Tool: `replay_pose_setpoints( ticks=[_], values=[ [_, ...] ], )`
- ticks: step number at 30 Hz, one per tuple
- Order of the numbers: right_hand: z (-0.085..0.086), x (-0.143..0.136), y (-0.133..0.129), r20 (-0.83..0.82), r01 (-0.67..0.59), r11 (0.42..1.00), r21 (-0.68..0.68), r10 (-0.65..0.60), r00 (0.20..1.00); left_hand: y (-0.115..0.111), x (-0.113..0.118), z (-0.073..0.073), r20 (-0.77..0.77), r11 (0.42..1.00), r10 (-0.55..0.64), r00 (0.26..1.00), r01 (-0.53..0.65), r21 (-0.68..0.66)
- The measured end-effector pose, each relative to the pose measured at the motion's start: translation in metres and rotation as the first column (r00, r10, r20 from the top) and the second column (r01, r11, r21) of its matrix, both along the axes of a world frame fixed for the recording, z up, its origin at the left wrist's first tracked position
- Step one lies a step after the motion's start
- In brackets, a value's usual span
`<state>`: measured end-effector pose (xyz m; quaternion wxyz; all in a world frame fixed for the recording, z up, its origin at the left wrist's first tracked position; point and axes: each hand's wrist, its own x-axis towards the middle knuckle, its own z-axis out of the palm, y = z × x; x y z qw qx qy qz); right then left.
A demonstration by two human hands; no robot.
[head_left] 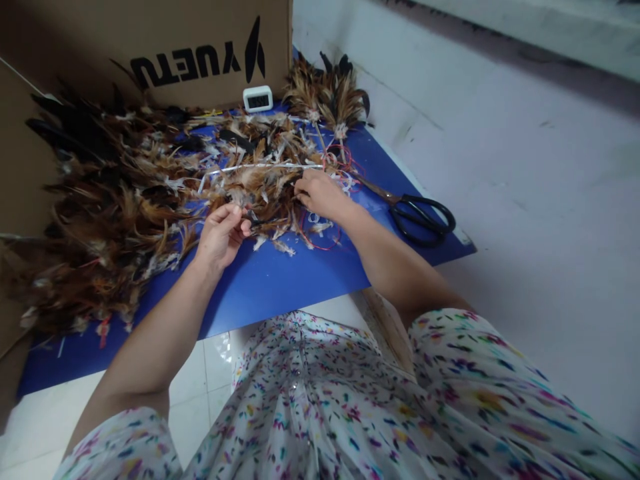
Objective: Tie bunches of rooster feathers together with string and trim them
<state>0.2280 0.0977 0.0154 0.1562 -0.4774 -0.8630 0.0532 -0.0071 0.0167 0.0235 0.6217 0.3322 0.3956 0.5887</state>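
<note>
Brown and black feathers (120,207) lie heaped over the left and middle of a blue table (285,273). My left hand (223,233) is pinched on a small pale-based feather at the near edge of the middle pile. To its right, my right hand (323,193) reaches into the same pile with bent fingers; its fingertips are partly hidden among the feathers. A thin whitish stick (265,165) lies just beyond both hands. Loops of red string (333,247) rest by my right wrist. Black-handled scissors (423,217) lie right of my right forearm.
Two feather bundles on sticks (341,110) lie at the back right. A small white digital clock (258,99) stands before a large cardboard box (200,33). A pale wall (500,167) runs along the right side. The table's front edge is near my body.
</note>
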Motion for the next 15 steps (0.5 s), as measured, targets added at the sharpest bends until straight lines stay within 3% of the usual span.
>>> replay_pose_setpoints(
  ticks=[9, 12, 15],
  values=[
    [0.004, 0.015, 0.007, -0.271, 0.212, 0.974, 0.081, -0.183, 0.945, -0.001, 0.002, 0.002, -0.009, 1.000, 0.001, 1.000, -0.001, 0.000],
    [0.004, 0.023, 0.008, -0.292, 0.265, 0.959, 0.101, -0.226, 0.929, -0.002, 0.003, 0.004, -0.024, 1.000, 0.009, 1.000, -0.010, -0.014],
    [0.010, 0.026, 0.002, -0.242, 0.241, 0.961, 0.134, -0.204, 0.948, -0.001, 0.003, 0.004, -0.018, 1.000, 0.011, 1.000, -0.011, -0.019]
  ],
)
